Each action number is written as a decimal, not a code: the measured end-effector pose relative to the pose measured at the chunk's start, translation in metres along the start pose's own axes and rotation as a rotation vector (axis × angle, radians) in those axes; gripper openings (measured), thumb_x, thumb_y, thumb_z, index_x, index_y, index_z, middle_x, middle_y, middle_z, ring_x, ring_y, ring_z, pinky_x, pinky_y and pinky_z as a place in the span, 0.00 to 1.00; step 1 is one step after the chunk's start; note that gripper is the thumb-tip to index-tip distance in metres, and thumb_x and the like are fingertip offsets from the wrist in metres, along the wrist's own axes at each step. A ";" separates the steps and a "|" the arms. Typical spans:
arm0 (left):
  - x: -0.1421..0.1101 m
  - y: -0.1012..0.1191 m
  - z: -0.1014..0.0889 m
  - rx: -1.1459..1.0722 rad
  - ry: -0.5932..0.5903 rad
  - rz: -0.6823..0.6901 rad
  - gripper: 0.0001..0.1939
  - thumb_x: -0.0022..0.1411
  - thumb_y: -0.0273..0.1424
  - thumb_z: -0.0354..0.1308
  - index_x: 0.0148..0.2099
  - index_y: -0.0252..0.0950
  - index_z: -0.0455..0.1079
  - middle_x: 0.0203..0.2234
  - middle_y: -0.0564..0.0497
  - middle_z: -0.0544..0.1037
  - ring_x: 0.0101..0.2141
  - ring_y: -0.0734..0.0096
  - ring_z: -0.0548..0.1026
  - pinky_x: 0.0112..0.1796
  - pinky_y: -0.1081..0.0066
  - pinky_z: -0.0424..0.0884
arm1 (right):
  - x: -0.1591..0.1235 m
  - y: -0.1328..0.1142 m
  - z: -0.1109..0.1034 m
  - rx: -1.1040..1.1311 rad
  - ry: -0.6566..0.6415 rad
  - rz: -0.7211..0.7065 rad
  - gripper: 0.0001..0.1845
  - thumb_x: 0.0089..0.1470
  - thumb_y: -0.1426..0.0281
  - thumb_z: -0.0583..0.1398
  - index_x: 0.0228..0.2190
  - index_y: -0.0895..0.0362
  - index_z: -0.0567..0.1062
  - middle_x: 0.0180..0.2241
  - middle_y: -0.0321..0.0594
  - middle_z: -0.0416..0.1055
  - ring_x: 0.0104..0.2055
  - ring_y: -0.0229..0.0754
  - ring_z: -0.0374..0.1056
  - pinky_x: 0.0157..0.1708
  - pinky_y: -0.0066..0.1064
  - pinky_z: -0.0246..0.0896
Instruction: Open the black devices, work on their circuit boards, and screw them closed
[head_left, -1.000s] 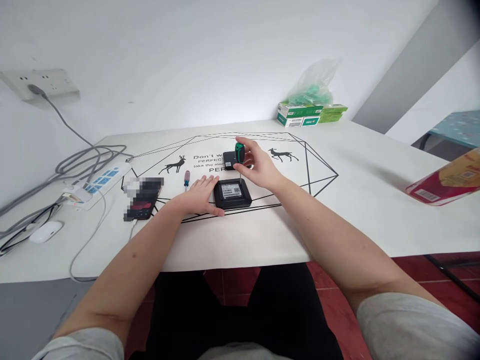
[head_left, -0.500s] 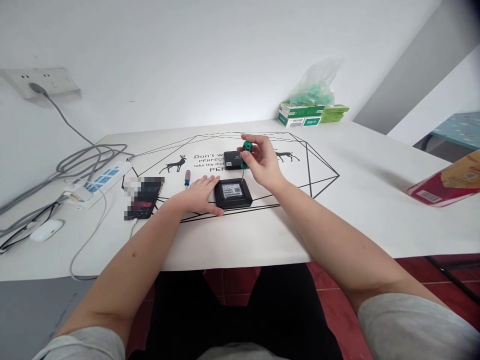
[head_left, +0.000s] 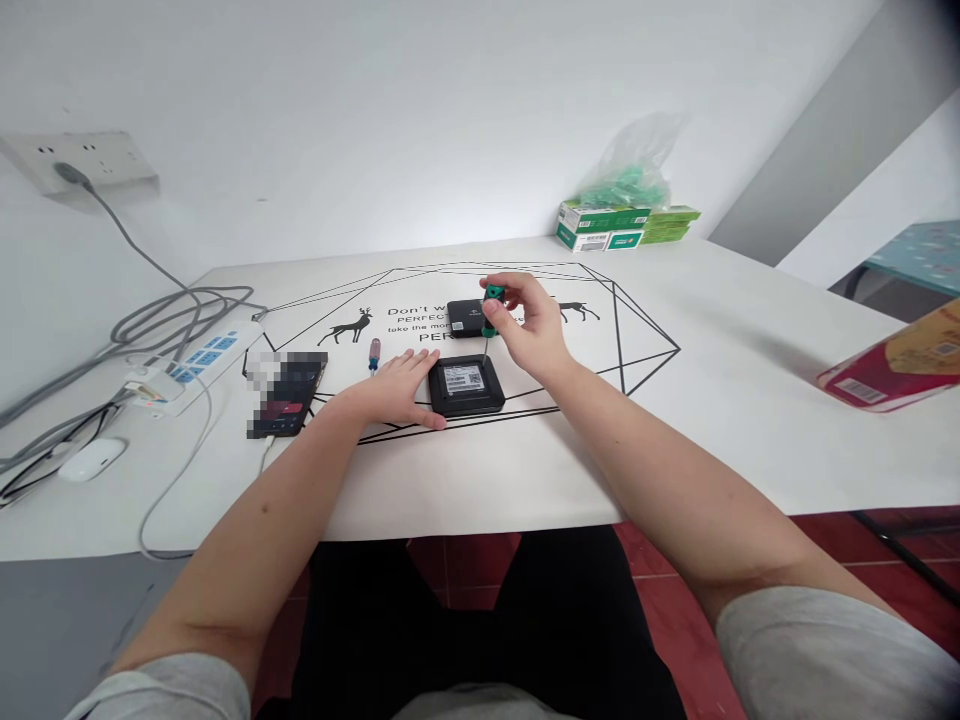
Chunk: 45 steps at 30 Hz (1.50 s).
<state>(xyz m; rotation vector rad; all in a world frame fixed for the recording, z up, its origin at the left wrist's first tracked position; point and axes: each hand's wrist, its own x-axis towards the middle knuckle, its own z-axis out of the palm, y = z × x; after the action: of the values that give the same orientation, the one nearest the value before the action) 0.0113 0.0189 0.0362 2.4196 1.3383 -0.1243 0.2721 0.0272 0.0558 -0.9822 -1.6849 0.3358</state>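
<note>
A small black square box (head_left: 466,386) with a white label on top lies on the white table (head_left: 720,400). My left hand (head_left: 397,388) rests flat against its left side, fingers stretched out. My right hand (head_left: 529,325) is closed on a green-handled screwdriver (head_left: 491,308), held upright with its tip at the box's far right corner. A second black box (head_left: 466,318) lies just behind. A small screwdriver with a red and blue handle (head_left: 373,355) lies left of my left hand.
A phone (head_left: 289,400) lies left of the hands, next to a white power strip (head_left: 196,362) with grey cables and a white mouse (head_left: 91,458). Green boxes with a plastic bag (head_left: 626,212) stand at the back. A red packet (head_left: 896,365) lies at the right.
My right hand shifted the green screwdriver slightly right and down, onto the near box's far right corner. The left hand stayed put.
</note>
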 end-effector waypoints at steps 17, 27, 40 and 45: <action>-0.002 0.003 -0.002 -0.019 -0.002 -0.002 0.73 0.54 0.69 0.64 0.85 0.39 0.36 0.82 0.36 0.39 0.80 0.35 0.38 0.76 0.41 0.44 | 0.008 0.008 -0.002 0.024 0.065 -0.067 0.23 0.71 0.51 0.52 0.50 0.48 0.80 0.47 0.45 0.77 0.53 0.53 0.74 0.60 0.52 0.71; 0.000 0.001 -0.001 0.040 -0.035 -0.021 0.75 0.55 0.73 0.59 0.85 0.36 0.31 0.82 0.37 0.35 0.80 0.39 0.35 0.76 0.43 0.41 | 0.007 0.014 0.010 0.358 -0.035 0.022 0.27 0.63 0.40 0.64 0.49 0.45 0.67 0.58 0.42 0.74 0.49 0.44 0.76 0.51 0.42 0.78; -0.002 0.005 -0.004 0.045 -0.056 -0.035 0.75 0.55 0.72 0.60 0.85 0.35 0.30 0.82 0.37 0.34 0.80 0.37 0.35 0.76 0.44 0.41 | 0.011 0.031 0.012 0.288 0.072 -0.121 0.20 0.65 0.47 0.65 0.48 0.47 0.79 0.47 0.39 0.81 0.44 0.45 0.76 0.43 0.43 0.75; -0.001 0.005 -0.004 0.045 -0.055 -0.032 0.75 0.55 0.73 0.60 0.85 0.36 0.30 0.83 0.38 0.35 0.80 0.36 0.35 0.76 0.44 0.40 | 0.010 0.030 0.009 0.237 0.037 -0.140 0.18 0.71 0.51 0.59 0.52 0.46 0.80 0.48 0.41 0.83 0.50 0.50 0.78 0.50 0.50 0.75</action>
<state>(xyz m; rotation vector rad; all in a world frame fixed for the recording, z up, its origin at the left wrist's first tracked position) 0.0140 0.0170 0.0416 2.4144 1.3644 -0.2298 0.2770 0.0558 0.0396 -0.6885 -1.6283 0.4112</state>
